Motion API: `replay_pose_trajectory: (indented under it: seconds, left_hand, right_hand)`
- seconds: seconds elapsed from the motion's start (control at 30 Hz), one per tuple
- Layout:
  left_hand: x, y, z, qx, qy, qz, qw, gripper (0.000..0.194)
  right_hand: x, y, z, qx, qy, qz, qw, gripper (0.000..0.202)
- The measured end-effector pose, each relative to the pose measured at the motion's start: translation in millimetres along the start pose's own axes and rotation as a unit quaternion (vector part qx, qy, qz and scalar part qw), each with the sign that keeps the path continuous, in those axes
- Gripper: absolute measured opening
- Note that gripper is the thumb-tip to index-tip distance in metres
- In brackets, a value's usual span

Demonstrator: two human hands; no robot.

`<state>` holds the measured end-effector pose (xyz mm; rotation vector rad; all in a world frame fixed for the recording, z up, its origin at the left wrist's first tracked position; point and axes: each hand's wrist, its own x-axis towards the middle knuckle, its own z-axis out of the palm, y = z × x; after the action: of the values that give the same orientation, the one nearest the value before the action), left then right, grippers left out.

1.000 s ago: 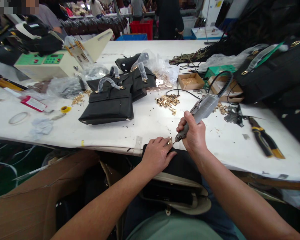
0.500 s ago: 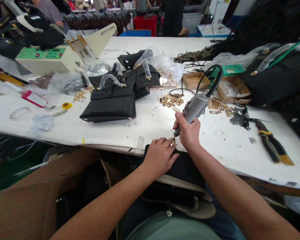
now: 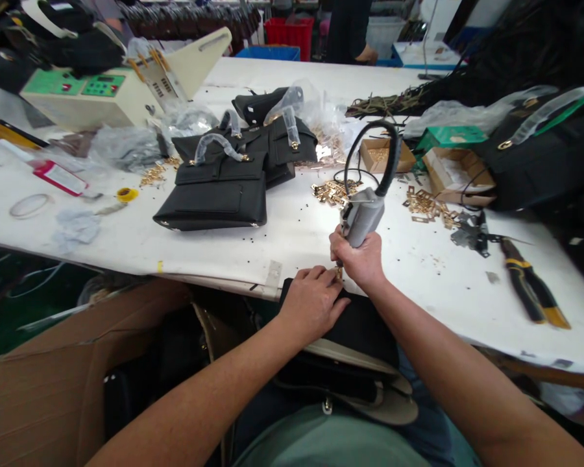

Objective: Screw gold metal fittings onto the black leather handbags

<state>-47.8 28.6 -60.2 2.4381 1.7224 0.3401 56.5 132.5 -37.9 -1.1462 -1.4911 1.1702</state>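
Observation:
My right hand (image 3: 363, 256) is wrapped round a grey power screwdriver (image 3: 363, 219) with a black cable looping from its top. The tool stands nearly upright, its tip at a small gold metal piece (image 3: 339, 274) on the edge of a black bag (image 3: 365, 324). The bag lies open over my lap and against the table edge, its beige lining showing. My left hand (image 3: 311, 301) lies flat on the bag with fingers spread a little, fingertips beside the gold piece.
Black handbags (image 3: 214, 194) stand on the white table (image 3: 292, 253). Gold fittings (image 3: 333, 192) lie in piles near cardboard boxes (image 3: 455, 175). Pliers (image 3: 533, 285) lie at right, a green-panelled machine (image 3: 92, 97) at back left. An open carton (image 3: 53, 363) sits below left. A person (image 3: 345, 32) is behind.
The screwdriver has turned more upright, and its cable loop has swung left. My right hand has shifted slightly left and down with it. My left hand stays on the bag.

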Motion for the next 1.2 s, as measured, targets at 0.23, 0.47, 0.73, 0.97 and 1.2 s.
replay_pose_trajectory:
  seconds: [0.23,0.47,0.73,0.97,1.2]
  left_hand:
    - [1,1,-2.7,0.002,0.002,-0.006,1.000,0.032]
    - [-2,1,-1.1,0.013,0.006,0.003,1.000,0.031]
    - [-2,0,1.0,0.018,0.024,0.018,0.999,0.032]
    - [4,-7,5.5,0.043,0.060,0.053,0.996,0.027]
    - [7,-7,3.0,0.035,0.072,0.066,0.995,0.027]
  right_hand:
    - [5,2,1,0.032,-0.052,0.012,0.998,0.027]
    - [13,0,-9,0.056,-0.092,0.008,0.994,0.050]
    - [22,-19,-56,-0.219,-0.044,-0.007,0.975,0.053]
    - [-15,16,-87,-0.494,-0.100,0.001,0.864,0.043]
    - [-36,28,-140,-0.504,-0.009,-0.011,0.864,0.028]
